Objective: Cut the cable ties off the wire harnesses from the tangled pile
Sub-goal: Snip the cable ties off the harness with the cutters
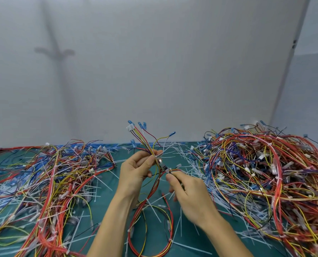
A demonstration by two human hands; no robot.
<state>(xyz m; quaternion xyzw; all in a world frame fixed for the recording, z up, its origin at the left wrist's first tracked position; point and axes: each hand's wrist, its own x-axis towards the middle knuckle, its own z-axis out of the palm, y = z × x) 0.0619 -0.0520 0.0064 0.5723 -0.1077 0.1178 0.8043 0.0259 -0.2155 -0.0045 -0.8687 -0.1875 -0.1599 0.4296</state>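
**Item: harness** (153,145), 1 in work. It is held above the green surface (108,210), between 2 heaps. Thin wires in red, yellow, black and white fan upward to blue terminals and 1 white plug (130,127). The lower part hangs in a long loop that lies on the surface near the wrists.

**Hands.** The left hand (136,171) pinches the bundle between thumb and fingertips, just below the fan. The right hand (189,190) is curled round a small dark cutter (163,166) whose tip meets the wires just under that pinch. The handles are hidden in the palm, so I cannot tell how far the blades stand apart.

**Cable tie** (156,156). A pale band at the left fingertips, touching the pinch. 1 more tie (147,200) shows lower on the loop.

**Handling, judged.** Light and limp, with no stiffness of its own, so the free ends will droop and snag on neighbouring wires. The insulation is thin and easy to nick. Best held right beside a tie, so the band stays taut and the blade can slip under the band alone. The plug and terminals are poor places to pull.

**Stock.** Right pile (265,173) is tall and densely tangled. Left pile (52,182) is flatter and spread out. Loose ties (182,154) are strewn between them.
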